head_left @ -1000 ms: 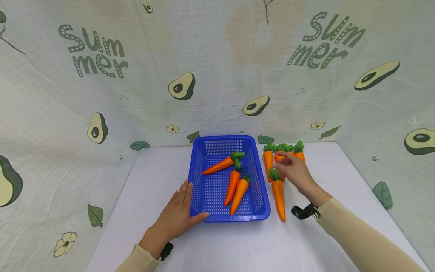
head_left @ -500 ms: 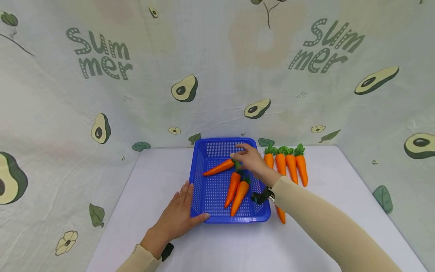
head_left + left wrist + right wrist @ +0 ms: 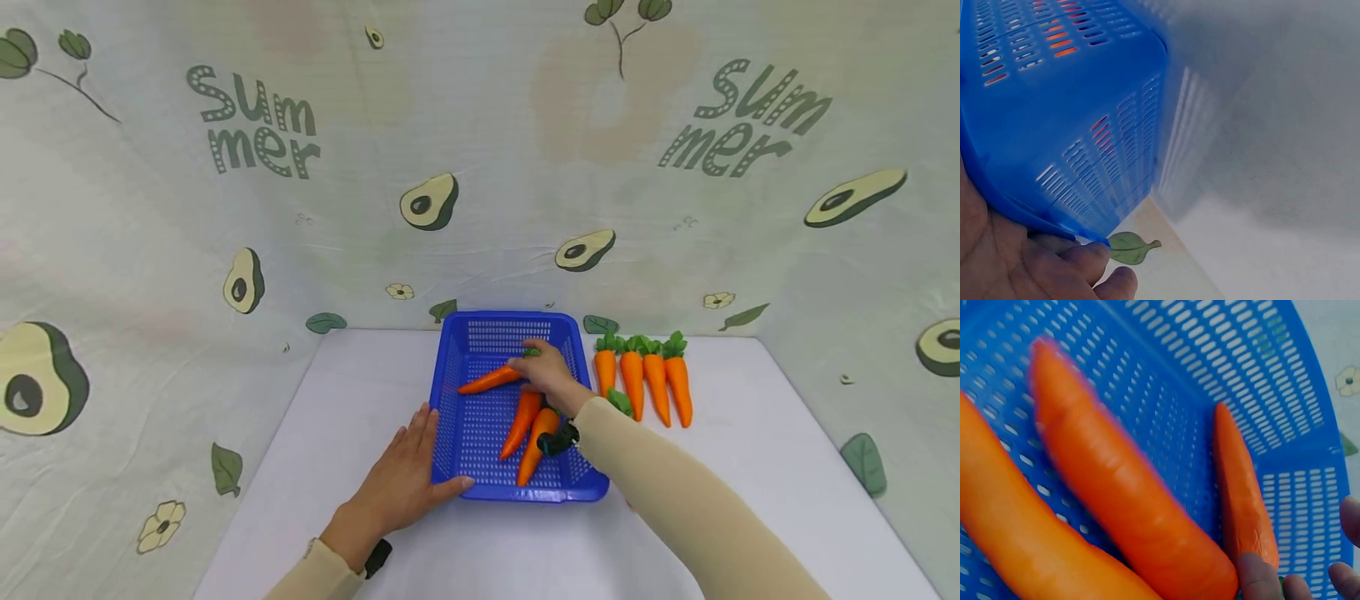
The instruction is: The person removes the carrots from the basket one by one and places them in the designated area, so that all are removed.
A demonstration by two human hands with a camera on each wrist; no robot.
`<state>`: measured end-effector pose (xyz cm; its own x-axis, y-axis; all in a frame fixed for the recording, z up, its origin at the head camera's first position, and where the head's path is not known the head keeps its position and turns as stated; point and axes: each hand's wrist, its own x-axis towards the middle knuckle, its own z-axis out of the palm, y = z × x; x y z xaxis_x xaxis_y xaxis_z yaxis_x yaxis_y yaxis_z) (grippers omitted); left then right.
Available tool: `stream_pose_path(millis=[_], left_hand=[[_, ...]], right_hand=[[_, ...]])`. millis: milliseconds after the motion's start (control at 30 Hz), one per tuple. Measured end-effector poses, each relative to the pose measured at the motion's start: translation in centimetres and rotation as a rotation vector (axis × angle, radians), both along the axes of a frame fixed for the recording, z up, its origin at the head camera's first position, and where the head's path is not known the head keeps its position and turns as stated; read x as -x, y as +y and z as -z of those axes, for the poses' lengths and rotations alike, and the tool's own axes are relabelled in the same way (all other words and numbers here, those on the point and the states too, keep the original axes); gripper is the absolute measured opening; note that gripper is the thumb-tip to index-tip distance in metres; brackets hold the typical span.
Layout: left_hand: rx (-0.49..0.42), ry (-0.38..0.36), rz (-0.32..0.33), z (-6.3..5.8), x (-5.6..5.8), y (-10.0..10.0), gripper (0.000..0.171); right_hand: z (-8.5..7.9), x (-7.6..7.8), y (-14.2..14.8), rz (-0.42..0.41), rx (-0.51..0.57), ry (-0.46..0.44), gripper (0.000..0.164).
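Observation:
A blue perforated basket (image 3: 480,433) stands on the white table with 3 orange carrots in it. My left hand (image 3: 405,475) lies along its near left corner, fingers straight on the side and thumb on the front rim. Inside the basket, my right hand (image 3: 549,371) is over the leafy end of the rear carrot (image 3: 489,381). The right wrist view has a fingertip touching the thick end of this carrot (image 3: 1244,494), with other fingers spread apart from it. Below the hand lie a second carrot (image 3: 521,425) and a third carrot (image 3: 537,446), their tops partly hidden.
Several carrots (image 3: 656,387) with green tops lie in a row right of the basket. Another carrot's leaves (image 3: 619,402) show beside the right forearm, which covers most of it. A printed cloth (image 3: 480,167) hangs behind and at both sides.
My right hand has moved left from the carrots on the table into the basket, then slightly lower over the rear carrot's top. My left hand has stayed at the basket.

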<state>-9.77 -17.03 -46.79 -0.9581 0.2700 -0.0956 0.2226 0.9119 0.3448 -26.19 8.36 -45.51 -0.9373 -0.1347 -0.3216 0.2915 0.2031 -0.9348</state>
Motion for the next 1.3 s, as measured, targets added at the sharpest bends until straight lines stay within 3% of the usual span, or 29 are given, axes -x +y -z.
stream_pose_path(millis=[333,467,667,900,1067,1300], left_hand=[[-0.003,0.012,-0.003,0.1,0.0,-0.1,0.118],[0.011,0.016,0.001,0.2,0.1,-0.2,0.119],[0.018,0.012,0.004,0.3,0.2,-0.2,0.119],[0.008,0.005,0.008,0.3,0.3,-0.1,0.12],[0.02,0.013,0.012,0.2,0.3,-0.1,0.12],[0.031,0.005,0.007,0.4,0.4,0.0,0.12]], right_hand=[[0.7,1.6,-0.5,0.03,-0.227,-0.011,0.069],[1.0,2.0,-1.0,0.014,-0.238,-0.001,0.071],[1.9,2.5,-1.8,0.033,-0.071,-0.025,0.071],[2.7,3.1,-1.9,0.074,0.175,-0.112,0.075],[3.1,3.6,-2.3,0.09,0.292,-0.172,0.079],[3.8,4.0,-3.4,0.042,0.425,-0.221,0.085]])
